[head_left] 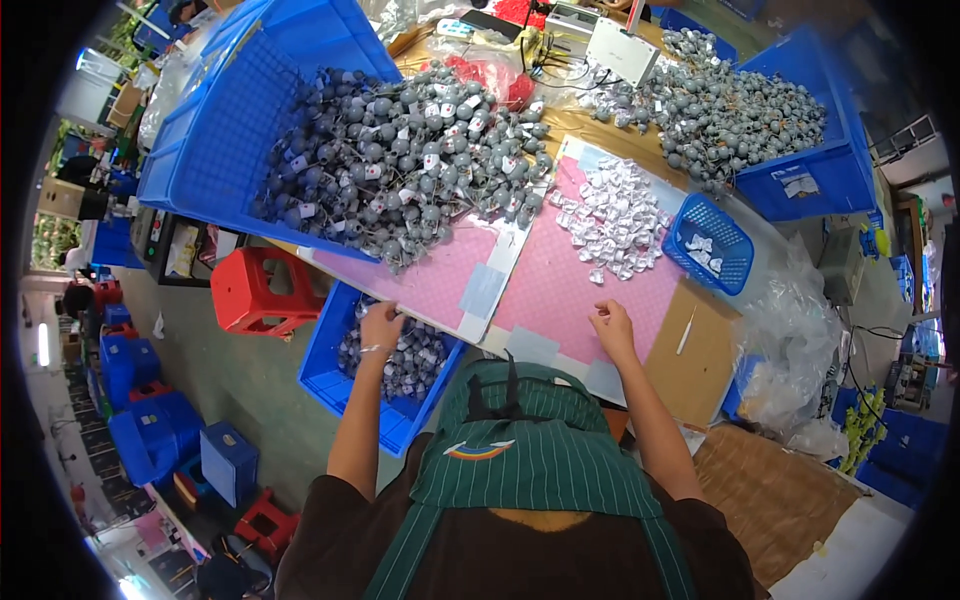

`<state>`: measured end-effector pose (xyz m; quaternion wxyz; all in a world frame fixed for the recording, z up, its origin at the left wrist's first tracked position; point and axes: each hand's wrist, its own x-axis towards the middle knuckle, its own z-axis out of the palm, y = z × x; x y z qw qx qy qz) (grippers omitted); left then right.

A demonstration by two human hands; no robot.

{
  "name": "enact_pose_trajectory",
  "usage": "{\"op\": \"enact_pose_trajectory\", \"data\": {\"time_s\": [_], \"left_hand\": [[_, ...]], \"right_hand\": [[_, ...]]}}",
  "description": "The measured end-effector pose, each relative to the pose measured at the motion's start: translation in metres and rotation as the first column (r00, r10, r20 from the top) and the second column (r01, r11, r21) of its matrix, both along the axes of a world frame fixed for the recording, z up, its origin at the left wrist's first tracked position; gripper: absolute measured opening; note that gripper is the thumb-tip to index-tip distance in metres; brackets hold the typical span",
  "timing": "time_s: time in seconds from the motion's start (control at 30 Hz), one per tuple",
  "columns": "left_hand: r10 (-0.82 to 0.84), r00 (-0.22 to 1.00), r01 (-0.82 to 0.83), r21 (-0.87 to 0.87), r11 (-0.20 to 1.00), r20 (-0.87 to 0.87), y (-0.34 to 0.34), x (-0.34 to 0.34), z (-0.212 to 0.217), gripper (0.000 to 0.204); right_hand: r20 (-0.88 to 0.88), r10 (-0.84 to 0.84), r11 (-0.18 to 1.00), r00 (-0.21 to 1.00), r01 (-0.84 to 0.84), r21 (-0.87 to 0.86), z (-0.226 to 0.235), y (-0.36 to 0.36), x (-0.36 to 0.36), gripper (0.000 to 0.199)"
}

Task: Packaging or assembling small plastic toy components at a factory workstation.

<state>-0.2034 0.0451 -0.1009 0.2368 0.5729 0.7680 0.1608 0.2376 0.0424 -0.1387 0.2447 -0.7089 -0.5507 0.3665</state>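
One L hand point(380, 327) over blue bin point(325, 387), can't tell if gripping; R hand point(614, 328), fingers parted, abv mat point(565, 300).

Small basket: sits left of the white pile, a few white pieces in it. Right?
Wrong side. The head view shows the small basket to the right of the white pile; the few white pieces in it are correct.
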Motion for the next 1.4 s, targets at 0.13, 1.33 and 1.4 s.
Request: {"op": "enact_pose_trajectory", "data": {"time_s": [0.13, 1.33, 1.4], "left_hand": [[-0.229, 0.957, 0.178, 0.265, 0.948, 0.176, 0.073, 0.069, -0.021, 0.024], [-0.428, 0.879, 0.459, -0.126, 0.880, 0.210, 0.152, 0.149, 0.011, 0.025], [0.278, 0.469, 0.123, -0.374, 0.919, 0.839, 0.115, 0.147, 0.013, 0.023]], "right_hand": [[0.274, 0.082, 0.983, 0.958, -0.122, 0.135, 0.011, 0.037, -0.021, 0.031], [-0.513, -0.380, 0.924, 0.770, 0.297, -0.240, -0.008, -0.022, -0.017, 0.015], [-0.640, -0.387, 0.922, 0.664, 0.294, -0.251, 0.004, -0.027, -0.026, 0.017]]}}
